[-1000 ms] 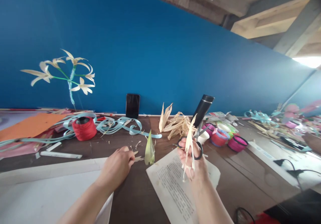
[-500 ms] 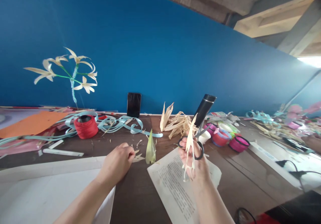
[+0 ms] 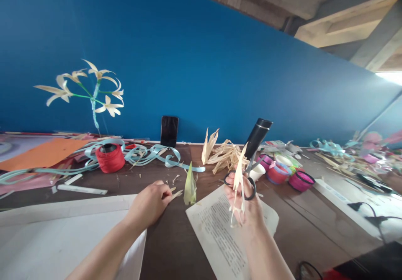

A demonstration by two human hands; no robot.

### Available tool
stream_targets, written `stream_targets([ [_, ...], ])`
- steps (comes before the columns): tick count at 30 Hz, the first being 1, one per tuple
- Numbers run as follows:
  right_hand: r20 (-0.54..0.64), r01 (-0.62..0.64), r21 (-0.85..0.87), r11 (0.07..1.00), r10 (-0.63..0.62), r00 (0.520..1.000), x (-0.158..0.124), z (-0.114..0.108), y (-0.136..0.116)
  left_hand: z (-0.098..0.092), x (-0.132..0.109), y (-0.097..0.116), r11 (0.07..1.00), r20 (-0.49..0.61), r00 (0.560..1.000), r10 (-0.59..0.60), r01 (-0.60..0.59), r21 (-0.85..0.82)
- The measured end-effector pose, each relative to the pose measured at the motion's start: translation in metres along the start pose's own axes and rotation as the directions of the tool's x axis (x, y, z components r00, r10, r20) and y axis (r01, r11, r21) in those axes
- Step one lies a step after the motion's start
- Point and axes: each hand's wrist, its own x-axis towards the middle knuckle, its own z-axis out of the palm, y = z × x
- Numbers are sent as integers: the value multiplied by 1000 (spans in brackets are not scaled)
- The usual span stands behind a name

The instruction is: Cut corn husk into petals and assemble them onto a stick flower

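My left hand [image 3: 152,202] rests on the table with its fingers pinched on pale strips of corn husk [image 3: 177,193]. A greenish pointed piece of husk [image 3: 190,186] stands just right of it. Over a printed sheet [image 3: 209,225], my right hand [image 3: 251,211] is closed around black-handled scissors [image 3: 251,189], blades pointing up and away. The same hand holds a cream husk flower [image 3: 239,175], its narrow ends dangling below the fingers. Part of the grip is hidden behind the flower.
Behind the right hand lie dried husks [image 3: 226,152], a black cylinder [image 3: 258,137] and several colored tape rolls [image 3: 300,180]. Red thread [image 3: 110,159], blue ribbon [image 3: 171,163] and a leaning phone [image 3: 169,131] line the back. A husk-flower stem [image 3: 94,100] stands left; white cardboard [image 3: 69,242] lies in front.
My left hand has shifted slightly and its fingertips now grip the pale husk strips. My right hand keeps its hold on the scissors and flower. The view has moved a little.
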Motion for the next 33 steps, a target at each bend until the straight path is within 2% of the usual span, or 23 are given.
stream_targets([
  [16,6,-3,32,999,3,1000,1,-1,1,-9,-1,6,998,35,999,-13,15,-64],
  [20,21,-8,29,1000,7,1000,1,-1,1,-9,-3,6,1000,5,1000,7,-7,4],
  [25,66,2,23,1000,-3,998,0,3,-1,-5,-6,7,996,72,997,25,-31,85],
  [33,111,-15,72,997,7,994,1,1,0,0,-7,9,987,88,995,45,-58,152],
])
